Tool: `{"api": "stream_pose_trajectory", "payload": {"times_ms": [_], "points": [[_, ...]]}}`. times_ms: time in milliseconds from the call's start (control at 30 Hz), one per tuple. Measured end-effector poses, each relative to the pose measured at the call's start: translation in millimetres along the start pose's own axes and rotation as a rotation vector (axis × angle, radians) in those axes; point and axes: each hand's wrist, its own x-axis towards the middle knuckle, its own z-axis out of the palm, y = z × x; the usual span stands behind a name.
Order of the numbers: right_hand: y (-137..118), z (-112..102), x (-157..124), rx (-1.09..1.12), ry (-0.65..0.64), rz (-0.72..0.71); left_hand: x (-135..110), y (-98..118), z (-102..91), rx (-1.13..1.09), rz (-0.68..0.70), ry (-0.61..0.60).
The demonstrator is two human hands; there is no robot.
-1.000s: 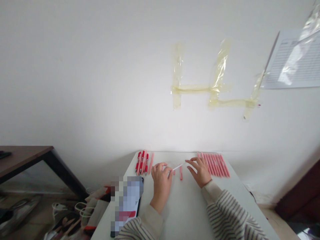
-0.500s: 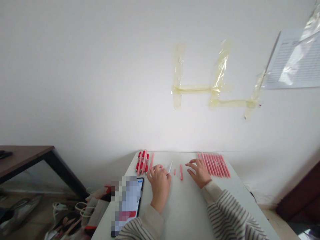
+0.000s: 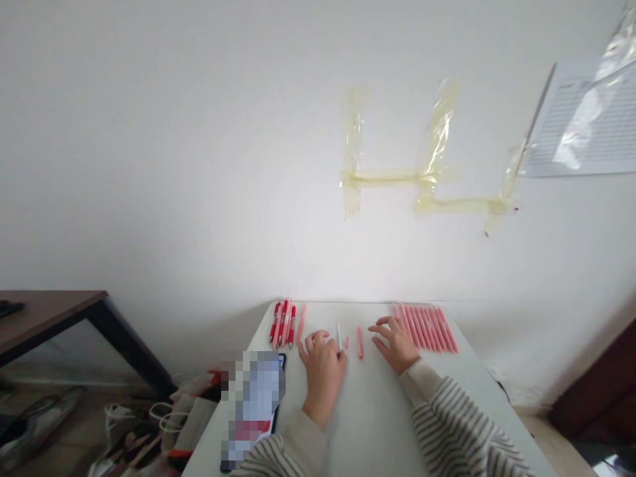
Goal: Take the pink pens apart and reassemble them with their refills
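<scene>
My left hand (image 3: 322,371) is low over the white table, fingers bent and apart. Its thumb and index finger are at the near end of a thin white pen refill (image 3: 339,334); whether they touch it I cannot tell. Just right of the refill lie a small pink pen tip (image 3: 347,342) and a pink pen barrel (image 3: 360,343). My right hand (image 3: 396,346) rests with spread fingers between that barrel and a row of pink pens (image 3: 430,328), holding nothing visible. A single pink pen part (image 3: 301,324) lies beyond my left fingers.
At the table's far left is a bunch of red and pink pens (image 3: 283,324). A phone (image 3: 281,364), partly blurred out, lies along the left edge. The wall (image 3: 199,165) rises behind the table (image 3: 370,424). Bags (image 3: 183,424) sit on the floor at left.
My left hand has shifted slightly right and towards me. The white refill has turned from slanted to nearly straight, beside the small pink tip. My right hand has stayed put.
</scene>
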Motion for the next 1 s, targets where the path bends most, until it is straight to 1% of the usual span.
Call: {"api": "stream_pose_trajectory", "payload": {"times_ms": [133, 567, 867, 1000], "points": [[0.4, -0.2, 0.5, 0.003, 0.008, -0.017, -0.7, 3.8, -1.2, -0.013, -0.010, -0.031], [-1.1, -1.1, 1.1, 0.017, -0.005, -0.002, -2.9, 5.0, -2.3, -0.012, 0.011, -0.036], [-0.8, -0.9, 0.8, 0.027, 0.000, -0.004, -0.1, -3.0, -0.6, -0.009, 0.042, 0.058], [0.2, -0.8, 0.9, 0.028, 0.002, 0.003, 2.8, -7.1, -2.5, 0.048, 0.028, 0.124]]}}
